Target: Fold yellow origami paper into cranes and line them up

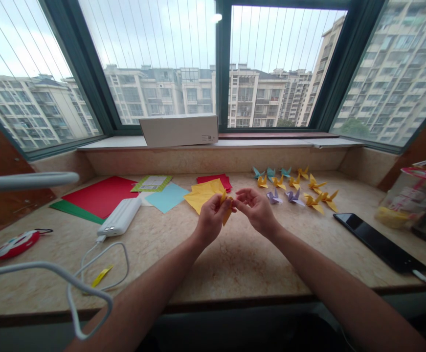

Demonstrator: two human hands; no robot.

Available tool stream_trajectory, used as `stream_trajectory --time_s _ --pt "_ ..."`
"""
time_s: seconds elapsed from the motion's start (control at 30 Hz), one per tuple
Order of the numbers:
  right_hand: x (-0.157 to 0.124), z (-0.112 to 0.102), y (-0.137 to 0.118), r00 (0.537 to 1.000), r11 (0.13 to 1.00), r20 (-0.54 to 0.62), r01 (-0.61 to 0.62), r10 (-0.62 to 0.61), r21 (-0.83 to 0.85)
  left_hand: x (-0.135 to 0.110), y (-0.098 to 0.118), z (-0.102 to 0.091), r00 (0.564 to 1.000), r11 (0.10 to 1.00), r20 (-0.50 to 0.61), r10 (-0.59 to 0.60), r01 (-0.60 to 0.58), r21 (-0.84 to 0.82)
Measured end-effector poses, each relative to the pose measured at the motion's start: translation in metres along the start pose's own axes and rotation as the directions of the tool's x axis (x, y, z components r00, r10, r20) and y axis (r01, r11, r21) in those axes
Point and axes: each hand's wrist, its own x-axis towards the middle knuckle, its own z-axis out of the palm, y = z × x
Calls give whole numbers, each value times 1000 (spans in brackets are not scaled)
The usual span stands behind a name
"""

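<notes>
Step in hand: folding a small yellow paper piece [227, 207], judged to be partway through an origami figure like the finished ones nearby.
Left hand [210, 219]: grip closed on the yellow paper piece, holding its lower part above the table [235, 259].
Right hand [256, 209]: fingertips pinched on the upper tip of the same piece; grip closed on the paper.
Location of piece: in the air between both hands, just in front of the yellow sheet stack [202, 194].
Next move calls for: a fine pinch and a steady crease along a narrow flap, judged; the left hand must hold the body still while the right works the tip.
Finished figures [297, 188]: rows of folded cranes lie right of and behind the hands, near but apart from them.
Edges: phone [379, 242] lies to the right; power bank [122, 216] and cable [104, 266] to the left; table front edge is near the forearms.
Open room: bare table surface directly below and in front of the hands.
</notes>
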Motion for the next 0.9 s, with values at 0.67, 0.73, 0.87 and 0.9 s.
stream_trajectory --time_s 0.67,0.73,0.87,0.9 --pt "-3 -3 -8 996 954 18 89 -88 -287 0 -5 -6 995 962 19 95 -97 253" --pt "-2 -3 -9 996 956 21 88 -85 -281 0 -5 -6 997 967 32 74 -80 242" --pt "-2 -3 -11 993 934 27 118 -116 -337 1 -6 -6 999 979 37 24 -31 200" --pt "-2 -3 -11 992 927 31 128 -125 -352 1 -6 -6 999 982 35 14 -21 188"
